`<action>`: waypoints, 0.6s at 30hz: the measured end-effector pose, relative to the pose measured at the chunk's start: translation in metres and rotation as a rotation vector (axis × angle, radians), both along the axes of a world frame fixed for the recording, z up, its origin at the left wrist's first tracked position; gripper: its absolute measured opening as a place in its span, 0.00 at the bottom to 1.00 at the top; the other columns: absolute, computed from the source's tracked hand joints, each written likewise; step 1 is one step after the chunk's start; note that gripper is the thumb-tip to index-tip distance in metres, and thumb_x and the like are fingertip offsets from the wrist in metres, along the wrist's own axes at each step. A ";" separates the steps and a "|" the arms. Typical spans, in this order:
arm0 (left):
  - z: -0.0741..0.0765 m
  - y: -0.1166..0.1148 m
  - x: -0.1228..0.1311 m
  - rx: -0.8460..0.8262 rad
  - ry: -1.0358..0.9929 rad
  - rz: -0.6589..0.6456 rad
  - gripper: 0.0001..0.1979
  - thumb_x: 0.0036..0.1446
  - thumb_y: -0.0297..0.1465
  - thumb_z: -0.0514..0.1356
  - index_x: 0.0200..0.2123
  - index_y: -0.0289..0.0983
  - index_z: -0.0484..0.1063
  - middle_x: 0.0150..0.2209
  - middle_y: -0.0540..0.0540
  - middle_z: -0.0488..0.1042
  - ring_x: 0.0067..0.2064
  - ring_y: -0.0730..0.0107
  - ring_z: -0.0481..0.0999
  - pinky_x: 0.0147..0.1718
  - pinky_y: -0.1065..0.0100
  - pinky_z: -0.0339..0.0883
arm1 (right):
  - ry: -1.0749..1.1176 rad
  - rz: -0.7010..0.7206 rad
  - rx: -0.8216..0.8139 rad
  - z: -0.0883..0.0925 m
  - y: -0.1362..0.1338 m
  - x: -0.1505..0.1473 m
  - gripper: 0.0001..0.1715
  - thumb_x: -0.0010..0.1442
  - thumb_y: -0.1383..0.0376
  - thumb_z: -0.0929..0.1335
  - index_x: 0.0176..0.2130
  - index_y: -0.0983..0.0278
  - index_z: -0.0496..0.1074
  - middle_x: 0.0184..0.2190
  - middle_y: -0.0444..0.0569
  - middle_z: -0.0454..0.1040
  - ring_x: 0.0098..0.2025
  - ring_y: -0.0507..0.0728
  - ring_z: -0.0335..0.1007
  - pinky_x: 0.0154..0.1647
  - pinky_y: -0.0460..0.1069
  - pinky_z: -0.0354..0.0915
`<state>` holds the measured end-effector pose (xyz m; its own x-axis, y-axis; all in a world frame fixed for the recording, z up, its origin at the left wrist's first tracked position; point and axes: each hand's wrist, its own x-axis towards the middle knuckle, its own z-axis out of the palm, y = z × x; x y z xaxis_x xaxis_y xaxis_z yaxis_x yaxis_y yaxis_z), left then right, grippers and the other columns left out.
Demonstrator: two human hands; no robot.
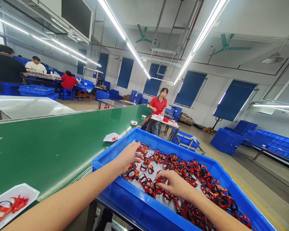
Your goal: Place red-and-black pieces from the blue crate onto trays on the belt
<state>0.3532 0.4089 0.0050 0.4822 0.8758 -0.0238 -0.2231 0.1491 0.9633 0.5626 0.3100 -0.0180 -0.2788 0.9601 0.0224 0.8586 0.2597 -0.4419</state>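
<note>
Altogether four dishes (107,138), one tray (135,195), dozens of rings (174,159), left hand (130,156) loosely spread, right hand (174,183), grip unclear

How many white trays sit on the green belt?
4: near-left tray, middle tray beside the blue bin, then third tray and fourth tray farther along. Others may be hidden.

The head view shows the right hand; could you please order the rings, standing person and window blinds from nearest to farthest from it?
1. Rings, in the tray below the right hand.
2. Standing person, beyond the tray.
3. Window blinds, on the wall behind the person.
</note>
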 end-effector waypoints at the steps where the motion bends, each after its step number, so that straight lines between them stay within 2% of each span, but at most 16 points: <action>1: 0.000 0.000 0.000 0.000 0.001 -0.001 0.13 0.55 0.41 0.54 0.35 0.37 0.65 0.39 0.45 0.70 0.27 0.77 0.72 0.26 0.72 0.65 | -0.001 -0.001 -0.001 0.000 0.000 0.000 0.11 0.55 0.65 0.65 0.38 0.62 0.75 0.33 0.45 0.77 0.32 0.52 0.71 0.34 0.45 0.63; 6: -0.001 0.002 -0.001 0.020 0.012 -0.009 0.14 0.55 0.42 0.53 0.34 0.37 0.65 0.40 0.46 0.69 0.27 0.77 0.71 0.26 0.72 0.66 | -0.013 0.001 0.012 0.000 0.000 -0.001 0.10 0.55 0.65 0.65 0.37 0.62 0.75 0.31 0.44 0.77 0.32 0.52 0.70 0.34 0.45 0.62; 13: -0.005 -0.002 0.001 0.105 0.058 -0.001 0.16 0.51 0.44 0.57 0.32 0.36 0.66 0.38 0.45 0.69 0.29 0.75 0.71 0.25 0.71 0.66 | 0.005 -0.009 0.012 -0.002 0.001 -0.001 0.08 0.55 0.64 0.66 0.35 0.62 0.75 0.32 0.45 0.77 0.32 0.53 0.71 0.36 0.45 0.63; 15: -0.006 -0.003 0.003 0.155 0.074 0.038 0.16 0.51 0.43 0.58 0.31 0.35 0.65 0.36 0.45 0.70 0.30 0.72 0.72 0.25 0.70 0.66 | 0.003 -0.011 0.009 -0.004 0.001 -0.001 0.09 0.55 0.64 0.66 0.36 0.62 0.75 0.31 0.45 0.77 0.32 0.53 0.71 0.35 0.45 0.63; 18: 0.002 0.004 -0.002 0.276 0.096 0.185 0.15 0.51 0.42 0.58 0.35 0.36 0.65 0.34 0.45 0.71 0.34 0.67 0.73 0.27 0.69 0.67 | 0.000 0.002 0.013 -0.004 0.001 0.000 0.09 0.56 0.64 0.65 0.36 0.62 0.75 0.31 0.45 0.77 0.32 0.53 0.71 0.35 0.45 0.63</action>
<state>0.3512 0.4127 0.0070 0.3215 0.9280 0.1885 -0.1279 -0.1547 0.9796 0.5622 0.3107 -0.0216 -0.2810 0.9591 0.0351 0.8583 0.2675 -0.4380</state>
